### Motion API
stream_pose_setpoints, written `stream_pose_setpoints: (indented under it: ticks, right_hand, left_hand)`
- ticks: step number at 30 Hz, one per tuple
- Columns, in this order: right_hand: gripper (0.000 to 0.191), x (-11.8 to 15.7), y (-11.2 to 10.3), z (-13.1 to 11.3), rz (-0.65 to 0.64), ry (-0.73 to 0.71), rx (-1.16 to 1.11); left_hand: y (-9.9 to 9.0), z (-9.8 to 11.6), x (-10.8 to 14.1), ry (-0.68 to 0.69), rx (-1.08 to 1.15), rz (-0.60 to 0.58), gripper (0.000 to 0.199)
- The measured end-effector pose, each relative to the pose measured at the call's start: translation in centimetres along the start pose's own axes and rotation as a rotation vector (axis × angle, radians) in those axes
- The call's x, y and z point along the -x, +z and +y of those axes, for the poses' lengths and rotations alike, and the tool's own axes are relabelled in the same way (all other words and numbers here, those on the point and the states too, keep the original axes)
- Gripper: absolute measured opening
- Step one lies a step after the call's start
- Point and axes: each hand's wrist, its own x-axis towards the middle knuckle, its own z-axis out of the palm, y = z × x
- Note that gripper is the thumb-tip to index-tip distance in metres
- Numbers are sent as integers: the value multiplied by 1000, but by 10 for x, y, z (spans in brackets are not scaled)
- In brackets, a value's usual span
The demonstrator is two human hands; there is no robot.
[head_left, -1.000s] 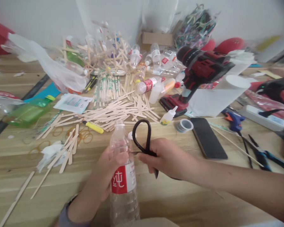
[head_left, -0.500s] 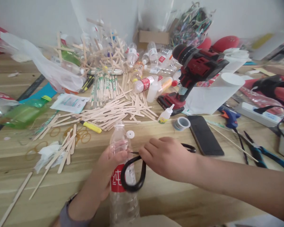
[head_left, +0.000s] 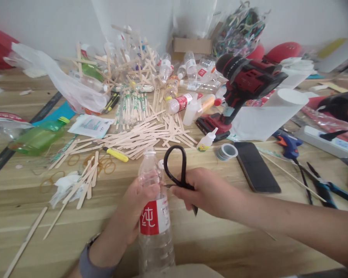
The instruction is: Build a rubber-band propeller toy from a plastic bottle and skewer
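A clear plastic bottle (head_left: pixel 156 247) with a red and white label stands upright at the bottom centre. My left hand (head_left: pixel 140 199) is wrapped round its upper part, thumb across the front below the neck. In my right hand (head_left: pixel 200 187) is a pair of black-handled scissors (head_left: pixel 175 164), one handle loop pointing up. A thin blade end points left at the bottle wall beside my left thumb; whether it has pierced the plastic I cannot tell. A white cap (head_left: pixel 162 164) shows just behind the bottle, partly hidden by the scissors.
Wooden craft sticks (head_left: pixel 145 135) lie heaped behind the bottle. A cordless drill (head_left: pixel 240 88), glue bottle (head_left: pixel 207 139), tape roll (head_left: pixel 226 151) and phone (head_left: pixel 258 166) stand or lie to the right. Farther right are pliers (head_left: pixel 332 187) and a glue gun (head_left: pixel 288 143). A yellow-handled tool (head_left: pixel 117 154) lies left.
My right hand has turned the scissors, so the handle loop that hung down over the label now points up. My left hand keeps its hold; the whole view has shifted slightly.
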Motion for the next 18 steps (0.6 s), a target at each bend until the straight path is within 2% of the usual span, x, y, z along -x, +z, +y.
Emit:
stream_pose_setpoints:
  ticks: [3, 4, 5, 6, 9, 10, 11, 12, 14, 16, 17, 18]
  right_hand:
    - [21, 3, 2, 2, 228, -275, 332]
    - [21, 3, 3, 2, 267, -354, 400]
    - [21, 2, 3, 2, 268, -365, 402]
    - [21, 1, 3, 2, 228, -302, 333]
    - [32, -4, 1, 1, -86, 38, -127]
    - [37, -4, 0, 1, -158, 103, -239]
    - [39, -4, 0, 2, -175, 105, -266]
    - [37, -4, -1, 2, -138, 46, -200]
    - [27, -1, -1, 4, 58, -164, 105]
    - [21, -1, -1, 5, 164, -338, 312]
    - [20, -1, 0, 5, 152, -326, 305]
    - [19, -2, -1, 5, 105, -246, 220]
  left_hand:
    - [-1, -2, -1, -51, 69, -23, 32]
    - [-1, -2, -1, -48, 78, -35, 30]
    - [-1, -3, -1, -34, 79, -41, 28]
    - [-1, -3, -1, -15, 74, -42, 28]
    - [0, -1, 0, 11, 46, -31, 37]
    - [0, -1, 0, 5, 40, -31, 39]
    - [0, -2, 0, -1, 38, -28, 40]
    - [0, -2, 0, -5, 40, -27, 38]
    - [0, -4, -1, -2, 49, -38, 29]
    - [-1, -5, -2, 7, 53, -52, 23]
    - [-1, -5, -2, 10, 50, -50, 24]
    - [-1, -5, -2, 12, 42, -38, 27]
